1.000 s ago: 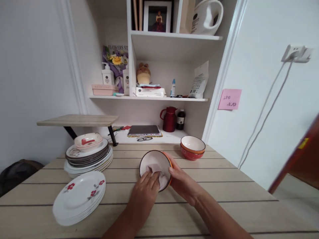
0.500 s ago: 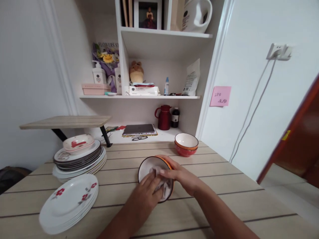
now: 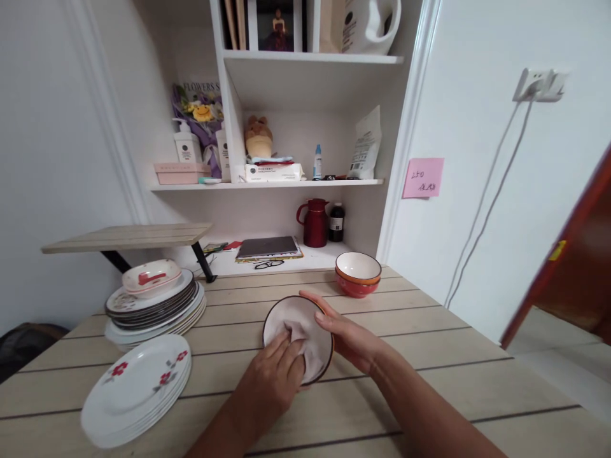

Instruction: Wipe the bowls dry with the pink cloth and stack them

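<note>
A bowl (image 3: 279, 318) with a pale inside, a dark rim and an orange outside is tilted toward me above the table. My right hand (image 3: 351, 337) grips it by the right side, thumb over the rim and fingers behind the wall. Inside the bowl, my left hand (image 3: 279, 372) presses a crumpled pale cloth (image 3: 310, 348) against the inner surface with bent fingers. Part of the cloth is hidden under those fingers. Beyond my right hand stand stacked bowls (image 3: 358, 267), orange above red.
To the left are a stack of white flowered plates (image 3: 136, 388) and a taller plate stack (image 3: 153, 312) topped by a square dish (image 3: 151, 277). Behind it rises a small wooden stand (image 3: 128, 235). A red jug (image 3: 315, 222), laptop (image 3: 267, 247) and glasses (image 3: 268, 264) lie toward the back.
My left hand has slid down and left inside the bowl with the cloth. My right thumb has shifted back toward the rim, and more of the bowl's inside shows.
</note>
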Available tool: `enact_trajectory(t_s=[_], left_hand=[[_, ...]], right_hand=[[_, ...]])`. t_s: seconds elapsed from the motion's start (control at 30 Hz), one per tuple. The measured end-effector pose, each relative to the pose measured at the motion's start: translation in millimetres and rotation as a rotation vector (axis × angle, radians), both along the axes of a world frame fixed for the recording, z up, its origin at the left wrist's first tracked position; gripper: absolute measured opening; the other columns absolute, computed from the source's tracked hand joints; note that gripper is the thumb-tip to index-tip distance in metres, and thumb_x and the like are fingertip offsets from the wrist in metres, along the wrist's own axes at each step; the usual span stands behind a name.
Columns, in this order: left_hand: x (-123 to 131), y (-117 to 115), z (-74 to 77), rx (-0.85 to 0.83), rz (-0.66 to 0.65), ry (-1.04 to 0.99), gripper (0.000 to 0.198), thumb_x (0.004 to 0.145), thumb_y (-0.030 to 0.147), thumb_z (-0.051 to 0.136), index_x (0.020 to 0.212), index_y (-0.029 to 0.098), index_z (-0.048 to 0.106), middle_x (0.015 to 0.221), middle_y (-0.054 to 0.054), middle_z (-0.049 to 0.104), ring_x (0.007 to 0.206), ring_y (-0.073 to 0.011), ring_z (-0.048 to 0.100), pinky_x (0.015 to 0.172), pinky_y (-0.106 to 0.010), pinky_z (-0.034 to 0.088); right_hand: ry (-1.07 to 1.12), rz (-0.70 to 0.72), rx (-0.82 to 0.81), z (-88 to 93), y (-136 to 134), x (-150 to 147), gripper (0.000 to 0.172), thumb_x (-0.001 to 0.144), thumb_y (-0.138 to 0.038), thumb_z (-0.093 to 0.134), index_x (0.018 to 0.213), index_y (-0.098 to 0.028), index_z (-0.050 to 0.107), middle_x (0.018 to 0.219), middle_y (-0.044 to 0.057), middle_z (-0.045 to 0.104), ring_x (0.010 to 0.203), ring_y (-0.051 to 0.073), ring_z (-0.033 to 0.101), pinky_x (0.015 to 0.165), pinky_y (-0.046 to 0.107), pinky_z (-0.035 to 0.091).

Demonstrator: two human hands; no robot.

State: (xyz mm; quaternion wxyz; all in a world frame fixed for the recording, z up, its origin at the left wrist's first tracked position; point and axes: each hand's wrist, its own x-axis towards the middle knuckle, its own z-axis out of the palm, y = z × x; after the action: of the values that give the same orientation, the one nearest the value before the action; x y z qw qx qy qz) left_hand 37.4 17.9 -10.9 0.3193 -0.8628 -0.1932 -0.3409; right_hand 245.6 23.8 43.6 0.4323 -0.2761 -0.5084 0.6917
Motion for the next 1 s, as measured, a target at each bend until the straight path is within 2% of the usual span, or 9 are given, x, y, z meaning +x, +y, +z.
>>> enact_trajectory(t_s=[0.1,0.2,0.27,0.43,0.57,0.7,0.83,0.9,1.0], left_hand=[[0.9,2.6,-4.6,-0.04,0.078,-0.059,0.025,0.099,0.032,0.051,0.098,0.01,0.064,0.106,-0.015,0.074,0.101,-0.0266,0.072,0.091,-0.042,0.06],[2.6,3.7,-10.6,-0.079,0.192,-0.138,0.027,0.096,0.032,0.057,0.108,0.009,0.062,0.108,-0.014,0.075,0.101,-0.0279,0.072,0.087,-0.042,0.062],[4.8,2.7,-12.8,-0.087,0.215,-0.153,0.026,0.096,0.028,0.058,0.114,0.009,0.061,0.111,-0.013,0.074,0.104,-0.0283,0.071,0.088,-0.041,0.062],[13.7,0.1,-12.4,-0.11,0.166,-0.131,0.037,0.095,0.021,0.057,0.13,0.007,0.053,0.126,-0.016,0.068,0.121,-0.0288,0.063,0.096,-0.04,0.058],[15.5,4.0,-13.3,-0.181,0.065,-0.084,0.042,0.093,0.031,0.063,0.13,0.013,0.055,0.126,-0.012,0.068,0.123,-0.0273,0.062,0.101,-0.043,0.055],[7.3,9.7,-10.7,-0.107,-0.072,0.04,0.018,0.093,0.023,0.062,0.111,0.02,0.064,0.125,-0.004,0.069,0.125,-0.023,0.059,0.114,-0.045,0.043],[0.9,8.8,-4.1,0.019,-0.065,0.101,0.005,0.093,0.02,0.062,0.096,0.02,0.066,0.127,-0.003,0.068,0.127,-0.0251,0.057,0.115,-0.05,0.039],[0.3,6.5,-1.9,0.057,-0.058,0.076,0.005,0.093,0.02,0.062,0.096,0.02,0.066,0.124,-0.004,0.07,0.124,-0.0238,0.06,0.112,-0.046,0.042],[-0.7,4.8,-0.8,0.069,0.024,0.011,0.013,0.094,0.013,0.055,0.099,0.017,0.067,0.12,-0.007,0.072,0.116,-0.0215,0.065,0.105,-0.04,0.049]], right_hand=[[0.227,0.011,-0.073,-15.5,4.6,-18.7,0.061,0.083,-0.049,0.072,0.137,-0.032,0.051,0.127,0.005,0.067,0.116,0.027,0.061,0.103,0.042,0.041],[0.35,0.002,-0.115,-25.1,2.2,-38.8,0.062,0.082,-0.043,0.074,0.137,-0.032,0.049,0.12,0.005,0.07,0.109,0.024,0.064,0.097,0.038,0.045],[0.354,-0.056,-0.137,-27.4,-1.5,-49.0,0.062,0.08,-0.038,0.075,0.135,-0.032,0.049,0.11,0.004,0.073,0.101,0.023,0.066,0.093,0.036,0.047],[0.222,-0.213,-0.173,-23.2,-4.6,-51.9,0.039,0.08,-0.038,0.071,0.115,-0.026,0.06,0.09,0.001,0.072,0.085,0.02,0.066,0.079,0.031,0.049],[0.005,-0.155,-0.085,-8.0,-1.7,-31.5,0.043,0.077,-0.036,0.072,0.118,-0.025,0.064,0.095,0.002,0.073,0.093,0.022,0.064,0.078,0.03,0.047],[-0.206,-0.082,-0.02,10.3,0.5,0.8,0.05,0.076,-0.038,0.072,0.124,-0.027,0.065,0.106,0.004,0.073,0.097,0.024,0.063,0.076,0.031,0.047],[-0.369,-0.016,0.02,16.5,2.5,27.6,0.052,0.081,-0.049,0.07,0.128,-0.027,0.065,0.111,0.007,0.073,0.102,0.028,0.063,0.082,0.04,0.049],[-0.375,-0.008,0.022,14.8,2.7,31.4,0.053,0.084,-0.055,0.066,0.129,-0.026,0.065,0.114,0.009,0.073,0.106,0.03,0.063,0.089,0.044,0.047],[-0.203,0.019,0.068,10.0,1.1,21.3,0.06,0.085,-0.057,0.066,0.138,-0.03,0.056,0.128,0.008,0.067,0.115,0.03,0.06,0.097,0.045,0.043]])
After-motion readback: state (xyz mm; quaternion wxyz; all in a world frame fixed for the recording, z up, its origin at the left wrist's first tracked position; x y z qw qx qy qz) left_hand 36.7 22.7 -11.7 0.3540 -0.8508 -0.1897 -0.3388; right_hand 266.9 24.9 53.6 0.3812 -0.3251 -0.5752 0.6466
